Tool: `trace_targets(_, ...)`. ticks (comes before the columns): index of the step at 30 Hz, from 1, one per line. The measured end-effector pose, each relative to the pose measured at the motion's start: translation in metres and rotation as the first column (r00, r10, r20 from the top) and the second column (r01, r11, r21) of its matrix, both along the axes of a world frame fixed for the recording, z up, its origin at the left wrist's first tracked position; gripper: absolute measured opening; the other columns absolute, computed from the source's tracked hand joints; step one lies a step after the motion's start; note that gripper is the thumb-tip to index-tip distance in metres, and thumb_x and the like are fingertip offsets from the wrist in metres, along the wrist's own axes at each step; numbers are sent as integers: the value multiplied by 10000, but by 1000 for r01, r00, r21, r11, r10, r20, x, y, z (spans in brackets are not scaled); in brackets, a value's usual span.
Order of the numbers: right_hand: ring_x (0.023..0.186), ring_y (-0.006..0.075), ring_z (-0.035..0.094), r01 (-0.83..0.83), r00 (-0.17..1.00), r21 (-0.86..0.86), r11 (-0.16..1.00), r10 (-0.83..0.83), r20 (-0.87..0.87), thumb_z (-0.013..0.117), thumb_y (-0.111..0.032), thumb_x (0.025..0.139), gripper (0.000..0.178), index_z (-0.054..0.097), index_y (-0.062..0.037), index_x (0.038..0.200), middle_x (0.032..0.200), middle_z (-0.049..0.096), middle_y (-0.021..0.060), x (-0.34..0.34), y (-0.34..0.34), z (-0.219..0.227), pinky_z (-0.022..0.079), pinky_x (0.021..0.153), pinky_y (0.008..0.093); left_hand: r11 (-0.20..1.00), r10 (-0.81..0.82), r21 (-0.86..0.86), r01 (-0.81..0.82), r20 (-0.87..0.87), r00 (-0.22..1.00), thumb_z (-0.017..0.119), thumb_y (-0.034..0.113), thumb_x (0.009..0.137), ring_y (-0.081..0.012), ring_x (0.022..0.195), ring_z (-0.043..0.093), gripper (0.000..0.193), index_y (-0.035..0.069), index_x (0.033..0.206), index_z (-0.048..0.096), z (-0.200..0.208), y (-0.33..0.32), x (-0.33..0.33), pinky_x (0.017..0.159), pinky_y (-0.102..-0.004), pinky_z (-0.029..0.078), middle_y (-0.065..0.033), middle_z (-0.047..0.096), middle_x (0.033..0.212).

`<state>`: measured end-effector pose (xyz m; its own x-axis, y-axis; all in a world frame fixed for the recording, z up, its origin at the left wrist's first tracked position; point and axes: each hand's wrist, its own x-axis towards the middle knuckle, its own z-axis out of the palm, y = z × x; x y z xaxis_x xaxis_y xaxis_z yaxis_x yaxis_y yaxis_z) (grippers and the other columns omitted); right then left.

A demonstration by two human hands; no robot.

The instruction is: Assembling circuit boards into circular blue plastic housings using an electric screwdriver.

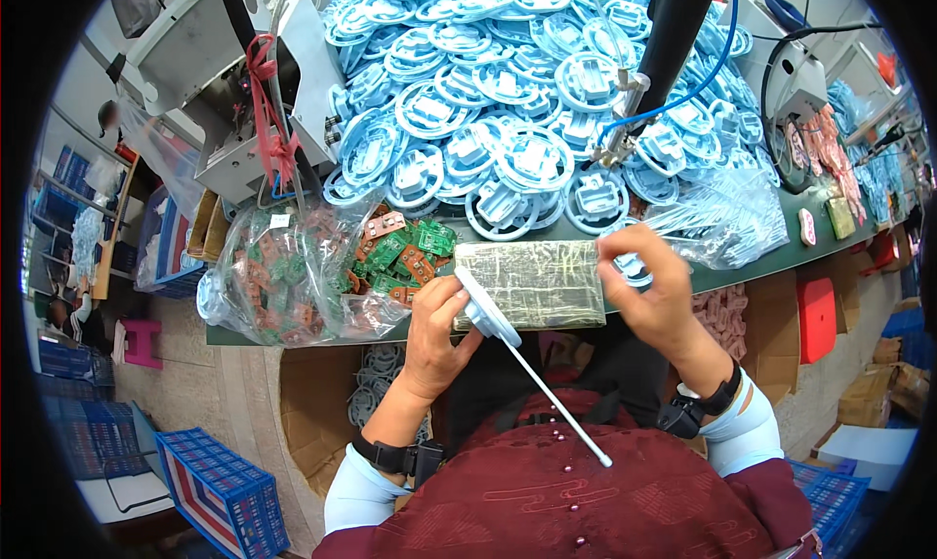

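A dark green tabletop point(810, 242) runs across the room above a pale speckled floor point(229, 388). Left of the tabletop on the floor stand a pink stool point(143, 342) and blue slatted crates point(226, 493); farther left are shelves point(68, 218) with blue bins. Right of it lie cardboard boxes point(883, 388) and a red container point(816, 318). Grey metal machines point(229, 81) sit at its back edge.

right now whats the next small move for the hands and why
Probably bring the right hand over to the white stick-handled part held in the left hand: the right pinches a small light-blue piece, and the two hands are apart.
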<state>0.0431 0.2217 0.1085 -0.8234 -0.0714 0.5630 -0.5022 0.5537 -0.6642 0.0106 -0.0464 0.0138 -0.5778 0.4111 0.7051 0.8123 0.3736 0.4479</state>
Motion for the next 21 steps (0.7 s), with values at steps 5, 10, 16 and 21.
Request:
trace_targets(5, 633, 294, 622, -302, 912, 173, 937, 231, 340, 713, -374, 822, 344, 617, -44, 823, 745, 608, 105, 1, -33, -20, 486, 560, 380, 1000, 13, -22, -13, -9, 1000, 806, -58, 548, -365, 1093, 536, 780, 63, 1233, 452, 1, 4, 3, 918, -458, 444, -165, 533, 1202)
trace_targets(10, 620, 330, 617, -331, 908, 263, 907, 230, 350, 670, -372, 845, 316, 615, -67, 782, 705, 620, 117, -5, -46, -35, 480, 538, 411, 999, 10, -38, -10, 7, 1000, 805, -21, 554, -358, 1083, 539, 747, 59, 1229, 496, 4, 10, 6, 904, -453, 442, -150, 547, 1186)
trace_targets(16, 627, 163, 605, -187, 742, -273, 944, 318, 590, 551, -253, 944, 256, 668, -26, 958, 706, 638, 94, -10, -31, -49, 482, 593, 327, 991, 81, -112, -68, 107, 991, 848, 39, 570, -351, 1233, 480, 847, 76, 1317, 451, 20, 18, 5, 1015, -451, 407, -156, 412, 1371)
trace_targets(21, 573, 117, 569, 276, 551, -745, 607, 535, 640, 497, -303, 981, 311, 598, -33, 866, 754, 602, 51, -17, -10, -64, 466, 499, 232, 703, -633, 698, -136, 701, 329, 739, 4, 781, -280, 1232, 509, 945, 60, 1502, 130, 16, 21, 5, 957, -377, 480, -178, 354, 1429)
